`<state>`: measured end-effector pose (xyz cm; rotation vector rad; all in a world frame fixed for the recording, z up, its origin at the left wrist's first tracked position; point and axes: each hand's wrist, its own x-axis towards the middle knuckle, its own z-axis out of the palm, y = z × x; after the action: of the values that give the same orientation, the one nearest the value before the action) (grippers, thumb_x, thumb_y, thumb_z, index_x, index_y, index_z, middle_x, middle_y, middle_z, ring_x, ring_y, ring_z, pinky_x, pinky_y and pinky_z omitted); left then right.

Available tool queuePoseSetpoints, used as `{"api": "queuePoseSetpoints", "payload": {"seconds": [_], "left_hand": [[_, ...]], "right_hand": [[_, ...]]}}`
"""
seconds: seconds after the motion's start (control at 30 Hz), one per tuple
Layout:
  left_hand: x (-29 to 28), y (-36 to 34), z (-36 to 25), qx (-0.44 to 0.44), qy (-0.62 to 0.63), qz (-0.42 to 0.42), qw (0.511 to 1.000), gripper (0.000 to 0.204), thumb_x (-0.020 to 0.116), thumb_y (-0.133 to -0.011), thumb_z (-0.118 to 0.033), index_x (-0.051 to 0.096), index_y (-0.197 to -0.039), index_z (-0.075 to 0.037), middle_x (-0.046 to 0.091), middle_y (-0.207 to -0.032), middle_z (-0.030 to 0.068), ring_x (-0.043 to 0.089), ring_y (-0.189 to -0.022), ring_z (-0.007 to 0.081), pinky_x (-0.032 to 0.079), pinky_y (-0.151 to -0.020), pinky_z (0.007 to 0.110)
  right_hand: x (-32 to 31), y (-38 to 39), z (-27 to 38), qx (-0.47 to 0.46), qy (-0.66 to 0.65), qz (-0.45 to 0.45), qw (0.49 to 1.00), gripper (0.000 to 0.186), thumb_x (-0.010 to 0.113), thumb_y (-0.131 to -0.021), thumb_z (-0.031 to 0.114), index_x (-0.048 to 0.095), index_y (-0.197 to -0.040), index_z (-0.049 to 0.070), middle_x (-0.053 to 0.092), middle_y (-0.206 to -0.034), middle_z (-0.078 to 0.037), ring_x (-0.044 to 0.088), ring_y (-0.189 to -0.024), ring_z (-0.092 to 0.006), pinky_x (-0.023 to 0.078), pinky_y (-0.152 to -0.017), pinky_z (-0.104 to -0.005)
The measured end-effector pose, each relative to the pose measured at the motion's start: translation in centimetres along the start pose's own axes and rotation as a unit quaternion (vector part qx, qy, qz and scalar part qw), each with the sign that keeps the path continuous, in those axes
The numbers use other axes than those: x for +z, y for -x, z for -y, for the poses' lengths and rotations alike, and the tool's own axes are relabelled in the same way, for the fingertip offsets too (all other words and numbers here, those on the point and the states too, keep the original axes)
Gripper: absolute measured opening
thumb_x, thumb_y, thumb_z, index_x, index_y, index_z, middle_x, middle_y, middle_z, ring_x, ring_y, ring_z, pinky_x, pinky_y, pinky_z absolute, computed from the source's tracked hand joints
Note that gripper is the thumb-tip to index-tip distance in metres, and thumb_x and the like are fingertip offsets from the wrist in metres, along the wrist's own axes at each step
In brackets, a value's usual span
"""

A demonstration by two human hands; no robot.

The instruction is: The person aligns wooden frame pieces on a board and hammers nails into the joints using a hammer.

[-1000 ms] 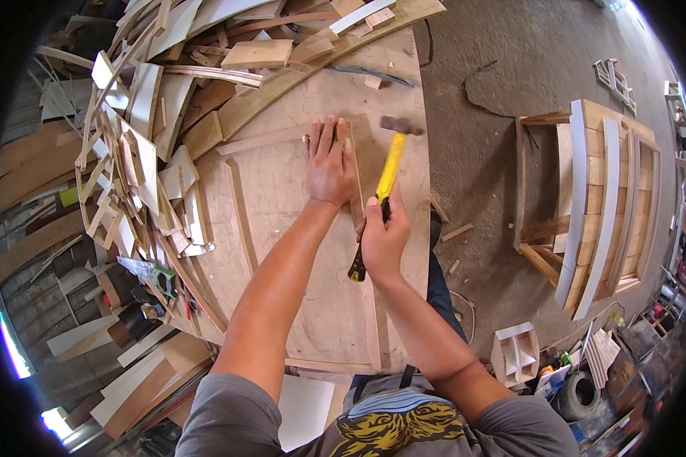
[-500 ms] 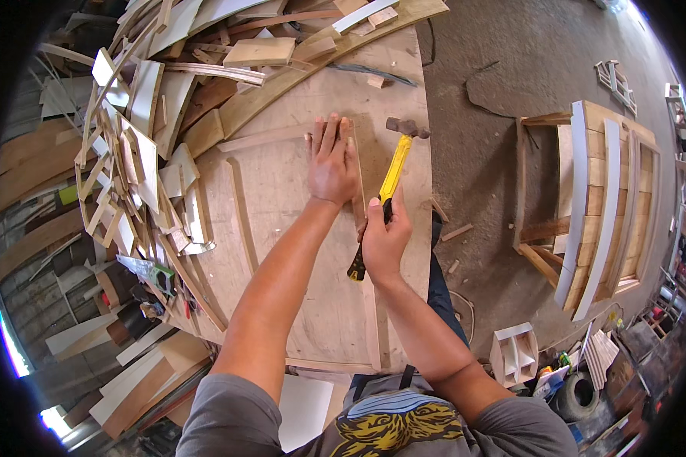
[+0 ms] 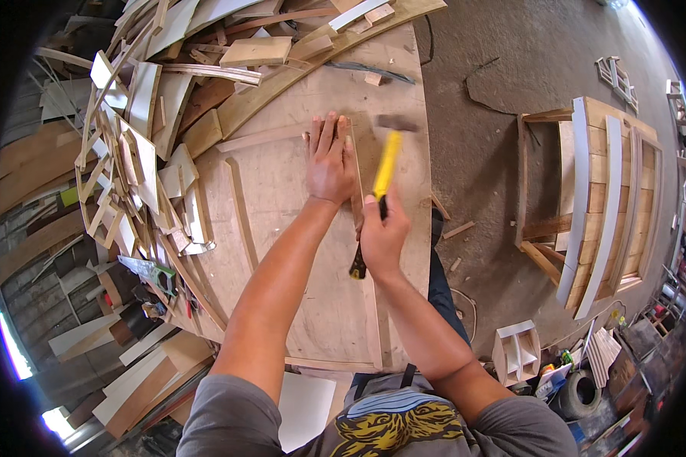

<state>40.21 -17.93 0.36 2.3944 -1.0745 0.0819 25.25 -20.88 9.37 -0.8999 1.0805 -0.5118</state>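
Yellow-handled hammer (image 3: 385,164) gripped in right hand (image 3: 383,236), left hand (image 3: 329,161) flat, fingers spread, on plywood board (image 3: 282,228)

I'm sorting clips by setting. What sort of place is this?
Most likely a woodworking shop. The right hand grips a yellow-handled hammer over a plywood bench, beside a heap of wood offcuts and an unfinished slatted wooden frame.

A woodworking workshop: heaped timber offcuts (image 3: 152,152) beside a plywood surface (image 3: 282,228), a handsaw (image 3: 149,270) (green-handled), and a half-built slatted frame (image 3: 594,206) on concrete floor (image 3: 480,99).
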Motion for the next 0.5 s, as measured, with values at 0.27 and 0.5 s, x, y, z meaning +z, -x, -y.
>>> {"api": "queuePoseSetpoints", "payload": {"seconds": [0.27,0.5], "left_hand": [[0.1,0.0,0.1,0.003,-0.020,0.002,1.000,0.049,0.052,-0.106,-0.021,0.057,-0.154,-0.009,0.046,-0.165,0.0138,0.032,-0.157,0.0438,0.022,-0.127,0.063],[0.0,-0.2,-0.1,0.006,-0.010,-0.001,1.000,0.049,0.051,-0.106,-0.020,0.057,-0.153,-0.009,0.046,-0.164,0.0143,0.034,-0.156,0.0445,0.021,-0.127,0.064]], "right_hand": [[-0.6,-1.2,-0.7,-0.035,0.029,0.020,0.999,0.044,0.059,-0.107,0.008,0.055,-0.151,0.003,0.053,-0.076,0.005,0.049,-0.054,-0.0032,0.042,-0.048,-0.0235],[-1.6,-1.5,-0.6,-0.013,0.077,0.105,0.991,0.041,0.059,-0.107,0.008,0.057,-0.147,0.003,0.051,-0.074,0.006,0.050,-0.058,-0.0024,0.042,-0.050,-0.0230]]}}
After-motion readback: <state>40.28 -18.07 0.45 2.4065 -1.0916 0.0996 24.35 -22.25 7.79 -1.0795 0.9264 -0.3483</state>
